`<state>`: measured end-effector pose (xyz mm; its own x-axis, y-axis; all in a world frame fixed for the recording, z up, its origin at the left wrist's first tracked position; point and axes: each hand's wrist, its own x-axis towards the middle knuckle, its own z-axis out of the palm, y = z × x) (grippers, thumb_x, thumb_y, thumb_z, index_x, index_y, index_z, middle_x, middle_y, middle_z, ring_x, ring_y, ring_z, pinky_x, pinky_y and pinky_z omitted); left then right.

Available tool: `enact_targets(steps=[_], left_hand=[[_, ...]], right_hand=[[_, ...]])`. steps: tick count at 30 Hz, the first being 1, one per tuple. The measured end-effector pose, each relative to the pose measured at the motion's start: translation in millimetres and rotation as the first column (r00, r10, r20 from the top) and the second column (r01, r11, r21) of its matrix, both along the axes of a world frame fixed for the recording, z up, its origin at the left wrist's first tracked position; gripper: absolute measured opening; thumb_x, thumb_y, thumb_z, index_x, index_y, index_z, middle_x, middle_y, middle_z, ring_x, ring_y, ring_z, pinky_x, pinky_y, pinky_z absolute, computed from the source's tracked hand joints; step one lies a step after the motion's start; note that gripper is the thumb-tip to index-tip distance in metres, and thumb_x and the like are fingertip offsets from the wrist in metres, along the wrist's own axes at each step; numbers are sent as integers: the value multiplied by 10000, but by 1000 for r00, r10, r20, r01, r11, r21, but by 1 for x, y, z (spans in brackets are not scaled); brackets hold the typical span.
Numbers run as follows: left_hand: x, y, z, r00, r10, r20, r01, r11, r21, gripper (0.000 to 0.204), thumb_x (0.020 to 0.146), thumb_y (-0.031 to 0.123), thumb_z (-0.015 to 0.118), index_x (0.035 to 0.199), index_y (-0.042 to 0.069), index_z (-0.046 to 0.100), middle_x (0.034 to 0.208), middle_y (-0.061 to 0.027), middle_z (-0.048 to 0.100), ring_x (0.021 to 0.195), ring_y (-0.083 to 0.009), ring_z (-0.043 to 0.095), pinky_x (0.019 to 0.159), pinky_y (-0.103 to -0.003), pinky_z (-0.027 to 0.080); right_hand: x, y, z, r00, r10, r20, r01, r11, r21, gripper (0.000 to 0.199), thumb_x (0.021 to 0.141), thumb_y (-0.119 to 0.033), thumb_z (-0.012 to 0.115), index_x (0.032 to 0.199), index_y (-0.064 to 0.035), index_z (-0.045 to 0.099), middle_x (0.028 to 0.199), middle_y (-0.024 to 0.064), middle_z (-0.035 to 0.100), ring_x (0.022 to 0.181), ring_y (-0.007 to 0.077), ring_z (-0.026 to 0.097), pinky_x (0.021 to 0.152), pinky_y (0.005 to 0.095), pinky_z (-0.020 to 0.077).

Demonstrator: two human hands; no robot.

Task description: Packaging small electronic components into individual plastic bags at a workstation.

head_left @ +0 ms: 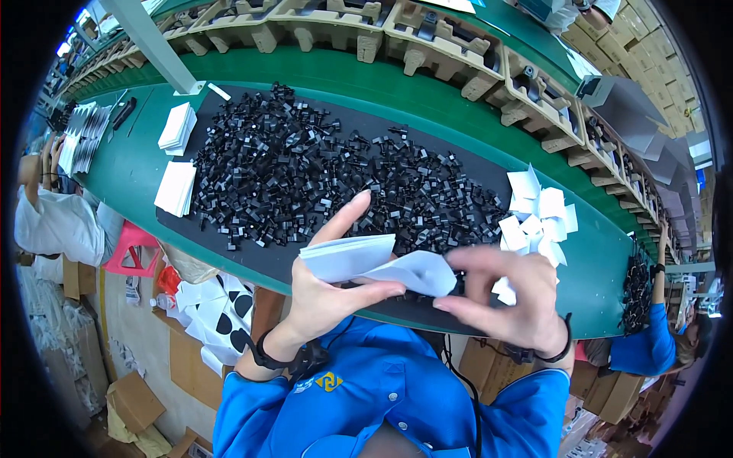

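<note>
My left hand (317,298) grips a stack of white paper pieces (347,258), thumb along the near side and index finger stretched out beyond it. The front white paper piece (416,272) bulges to the right in a curl. My right hand (511,294) is at that curled end, index finger by its upper edge and thumb by its lower edge; the fingertips are slightly blurred. Behind both hands spreads a large heap of small black plastic parts (305,168) on a dark mat (179,223). A loose pile of white paper pieces (538,214) lies right of the heap.
Two neat white paper stacks (175,187) lie left of the heap, near a metal post (149,46). Cardboard trays (443,53) line the green table's (603,263) far side. Black cables (636,294) lie at its right end. Other people work at both sides. A pink stool (134,252) stands lower left.
</note>
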<state>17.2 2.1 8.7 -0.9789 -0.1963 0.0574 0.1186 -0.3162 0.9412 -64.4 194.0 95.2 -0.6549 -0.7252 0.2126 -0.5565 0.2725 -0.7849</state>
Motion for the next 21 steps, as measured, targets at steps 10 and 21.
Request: enact_targets(steps=[10,21], left_hand=[[-3,16,6,985,-133,-108,127,990,-61,634,740,-36,733,1306,-46,447,1132,-162,629,875,-172,662,773,-272,548],[-20,21,2,978,-142,156,123,985,124,295,815,-18,668,1100,-75,617,1145,-173,618,861,-174,659,702,-266,580]], right_hand=[[-3,16,-54,993,18,-114,-40,981,-191,272,686,-100,788,931,-8,714,791,53,619,698,161,572,584,264,428],[-29,26,-66,971,66,228,-14,975,-223,213,728,-69,765,928,-12,719,752,34,653,640,130,564,532,250,422]])
